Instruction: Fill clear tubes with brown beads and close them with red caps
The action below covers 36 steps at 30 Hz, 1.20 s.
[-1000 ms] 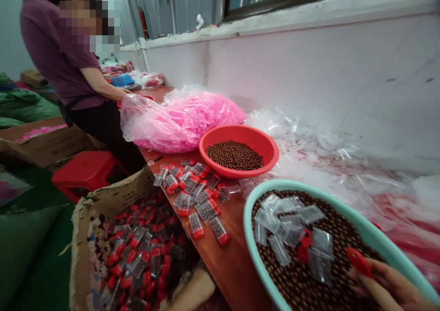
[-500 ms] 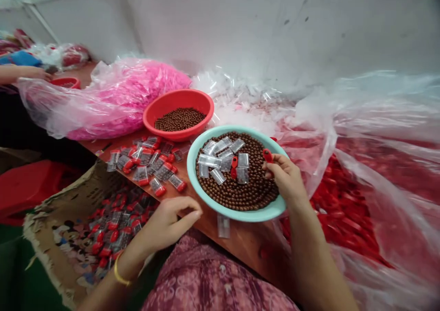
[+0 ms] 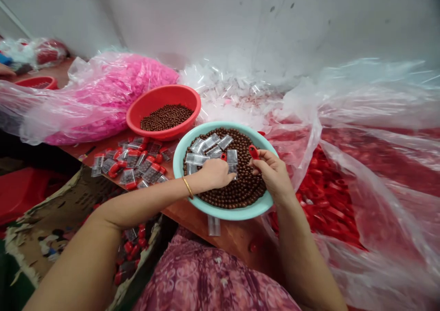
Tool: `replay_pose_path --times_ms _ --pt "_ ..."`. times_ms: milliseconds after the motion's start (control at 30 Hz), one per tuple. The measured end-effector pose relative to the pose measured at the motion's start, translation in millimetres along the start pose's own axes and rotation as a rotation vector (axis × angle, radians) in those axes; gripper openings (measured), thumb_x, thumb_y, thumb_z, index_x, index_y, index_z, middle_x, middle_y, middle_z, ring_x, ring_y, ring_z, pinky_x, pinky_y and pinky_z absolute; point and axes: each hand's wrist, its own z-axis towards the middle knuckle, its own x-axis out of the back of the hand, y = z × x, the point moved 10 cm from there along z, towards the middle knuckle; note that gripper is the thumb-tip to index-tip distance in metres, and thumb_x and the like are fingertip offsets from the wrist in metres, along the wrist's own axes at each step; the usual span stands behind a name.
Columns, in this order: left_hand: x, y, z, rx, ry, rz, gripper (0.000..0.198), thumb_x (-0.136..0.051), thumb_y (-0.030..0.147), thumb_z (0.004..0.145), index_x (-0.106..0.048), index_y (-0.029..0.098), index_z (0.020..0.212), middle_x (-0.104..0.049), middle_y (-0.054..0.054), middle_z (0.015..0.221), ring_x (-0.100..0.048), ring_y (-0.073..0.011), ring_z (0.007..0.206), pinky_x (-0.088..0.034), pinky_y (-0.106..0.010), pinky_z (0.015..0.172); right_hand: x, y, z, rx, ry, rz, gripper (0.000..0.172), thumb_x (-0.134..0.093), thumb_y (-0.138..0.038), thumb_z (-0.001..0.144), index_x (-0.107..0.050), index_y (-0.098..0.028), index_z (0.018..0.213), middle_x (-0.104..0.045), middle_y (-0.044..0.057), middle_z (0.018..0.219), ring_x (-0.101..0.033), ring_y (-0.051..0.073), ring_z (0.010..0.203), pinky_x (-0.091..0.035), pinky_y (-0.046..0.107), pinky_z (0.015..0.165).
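A light teal basin (image 3: 237, 214) holds brown beads (image 3: 245, 189), with clear plastic cases (image 3: 210, 141) lying on top of them. My left hand (image 3: 217, 173) is over the middle of the basin, its fingers closed and pointing down at the cases and beads; what they hold, if anything, is hidden. Beside it, partly covered, a red piece (image 3: 223, 157) lies among the cases. Over the basin's right side, my right hand (image 3: 270, 169) pinches a red cap (image 3: 253, 151) between thumb and fingers.
A red bowl (image 3: 196, 107) of brown beads stands behind left. Red-capped cases (image 3: 132, 160) lie on the table; more fill a cardboard box (image 3: 30, 237) below. Pink pieces in a bag (image 3: 113, 91) are at left, red pieces in plastic (image 3: 326, 196) at right.
My left hand has moved from the table's front edge up and right into the teal basin. My right hand still holds the red cap. The view has shifted a little to the right.
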Motion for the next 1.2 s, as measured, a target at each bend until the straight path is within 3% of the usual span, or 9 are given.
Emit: replay_pose_path --times_ms 100,233,367,500,700,833,933,1033,1200 --pt "0.8 -3 7 0.033 -0.016 -0.066 0.049 -0.045 0.045 0.086 -0.068 0.003 0.099 -0.069 -0.023 0.096 -0.065 -0.0352 0.098 -0.050 -0.040 0.082 -2 0 0 0.007 -0.031 -0.016 0.022 -0.058 -0.030 0.062 -0.058 -0.018 0.081 -0.059 -0.004 0.062 -0.047 0.008 0.050 -0.037 0.021 0.048" --pt "-12.4 -8 14 0.117 -0.095 -0.176 0.041 -0.051 0.041 0.082 -0.068 0.006 0.096 -0.070 -0.019 0.095 -0.067 -0.0296 0.092 -0.051 -0.033 0.076 -3 -1 -1 0.019 -0.039 0.002 0.021 -0.058 -0.029 0.063 -0.058 -0.019 0.081 -0.058 -0.005 0.062 -0.044 0.007 0.048 -0.036 0.021 0.047" --pt "-30.8 -12 22 0.214 -0.151 -0.405 0.037 -0.053 0.044 0.080 -0.067 0.010 0.080 -0.069 -0.011 0.074 -0.066 -0.0190 0.065 -0.050 -0.025 0.058 -4 -4 -1 0.035 -0.058 -0.001 0.019 -0.057 -0.028 0.063 -0.057 -0.019 0.080 -0.057 -0.004 0.063 -0.044 0.007 0.048 -0.037 0.021 0.047" --pt "-39.6 -15 18 0.252 -0.216 -0.649 0.019 -0.058 0.029 0.078 -0.063 0.012 0.073 -0.064 -0.003 0.062 -0.055 -0.0096 0.047 -0.048 -0.020 0.049 -3 -3 -1 0.028 -0.044 0.012 0.020 -0.058 -0.029 0.063 -0.057 -0.019 0.081 -0.058 -0.004 0.062 -0.045 0.008 0.048 -0.037 0.021 0.046" --pt "-58.9 -9 -8 0.279 -0.499 -0.677 0.023 -0.057 0.014 0.077 -0.054 0.012 0.054 -0.053 0.001 0.044 -0.048 -0.0076 0.038 -0.051 -0.023 0.052 -1 -1 0 0.021 -0.039 0.066 0.020 -0.059 -0.029 0.062 -0.059 -0.019 0.080 -0.058 -0.004 0.062 -0.046 0.007 0.050 -0.038 0.020 0.047" --pt "-67.6 -3 17 0.327 -0.440 -0.740 0.020 -0.058 0.013 0.078 -0.055 0.010 0.058 -0.052 0.001 0.045 -0.051 -0.0087 0.042 -0.051 -0.023 0.052 2 -4 0 0.035 -0.023 0.082 0.021 -0.059 -0.030 0.063 -0.059 -0.020 0.082 -0.058 -0.004 0.063 -0.046 0.008 0.050 -0.038 0.021 0.047" --pt "-67.6 2 42 0.322 -0.318 -0.803 0.011 -0.059 0.017 0.080 -0.059 0.009 0.073 -0.053 0.002 0.050 -0.052 -0.0077 0.046 -0.049 -0.019 0.052 2 -4 -1 0.046 -0.024 0.092 0.020 -0.059 -0.029 0.064 -0.058 -0.020 0.082 -0.057 -0.004 0.062 -0.044 0.007 0.048 -0.037 0.022 0.047" --pt "-61.8 2 52 0.288 -0.210 -0.880 0.013 -0.058 0.021 0.082 -0.060 0.010 0.089 -0.059 0.001 0.064 -0.052 -0.0061 0.053 -0.047 -0.017 0.053 2 -5 -1 0.050 -0.026 0.101 0.019 -0.058 -0.028 0.065 -0.058 -0.020 0.082 -0.056 -0.005 0.062 -0.043 0.007 0.047 -0.037 0.022 0.047" --pt "-34.8 5 44 0.021 -0.067 -1.185 0.015 -0.063 0.011 0.075 -0.059 0.012 0.090 -0.061 0.003 0.079 -0.053 -0.0042 0.067 -0.044 -0.016 0.068 9 -5 -1 0.048 0.028 0.147 0.016 -0.059 -0.027 0.064 -0.057 -0.020 0.078 -0.055 -0.005 0.061 -0.042 0.006 0.046 -0.034 0.022 0.047"
